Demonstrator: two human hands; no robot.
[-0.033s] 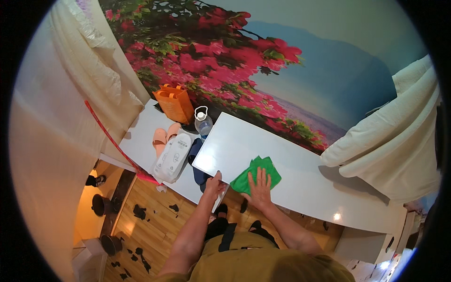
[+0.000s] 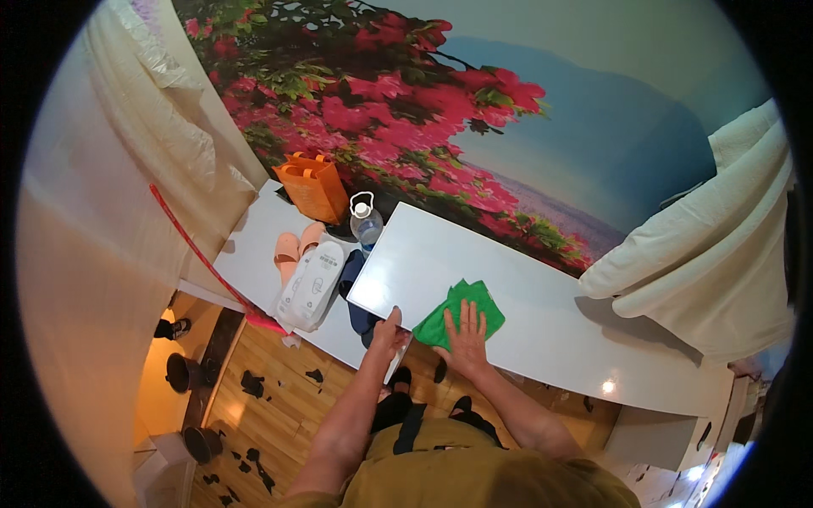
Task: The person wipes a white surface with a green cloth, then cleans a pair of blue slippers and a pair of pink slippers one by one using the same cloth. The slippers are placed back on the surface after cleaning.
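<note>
- Currently, green cloth (image 2: 440,323), one: lies on the raised white top (image 2: 555,330), at its front edge, towards the left end.
- Right hand (image 2: 466,343), one: flat on the cloth, fingers spread.
- Left hand (image 2: 389,336), one: at the front edge of the top, fingers partly curled; whether it pinches the edge, cannot tell.
- Orange bag (image 2: 313,193), one; its front lettering cannot be made out.
- Clear bottle (image 2: 367,227), one, white-capped, with carrying loop.
- Peach slippers (image 2: 286,247), two.
- White package (image 2: 312,286), bearing small dark print and symbols; whether single or stacked, cannot tell.
- Black buckets (image 2: 201,444), at least two, floor level.
</note>
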